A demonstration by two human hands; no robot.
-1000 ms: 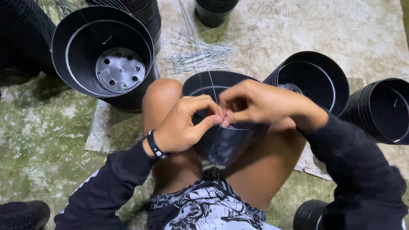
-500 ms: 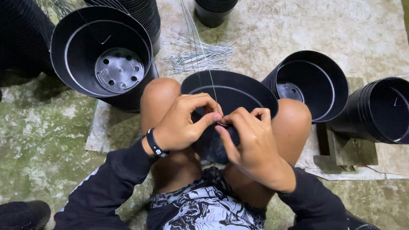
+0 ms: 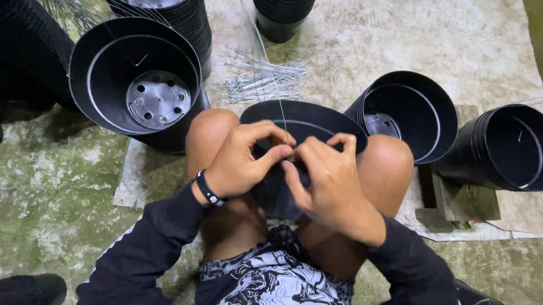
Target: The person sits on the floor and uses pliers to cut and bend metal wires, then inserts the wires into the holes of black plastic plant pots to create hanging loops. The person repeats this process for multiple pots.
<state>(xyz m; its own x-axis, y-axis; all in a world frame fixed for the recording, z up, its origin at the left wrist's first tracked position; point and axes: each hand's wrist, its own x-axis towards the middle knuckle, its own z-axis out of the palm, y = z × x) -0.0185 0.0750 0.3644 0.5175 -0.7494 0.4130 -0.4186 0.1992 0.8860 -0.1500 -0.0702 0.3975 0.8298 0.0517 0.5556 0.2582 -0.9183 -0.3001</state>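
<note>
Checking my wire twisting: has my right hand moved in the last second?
Yes. The right hand swung its forearm from the right-side pot toward the body.

Outdoor nursery-style work spot on mossy concrete floor [image 3: 41, 185]: stacked black pots [image 3: 287, 4] at 12 o'clock, wire bundle [image 3: 258, 81] beside, more pots [image 3: 136, 91] at 10.

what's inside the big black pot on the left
Inside the big black pot only its grey, hole-dotted base disc shows, nothing else. What lies beneath the pot is covered.
</note>
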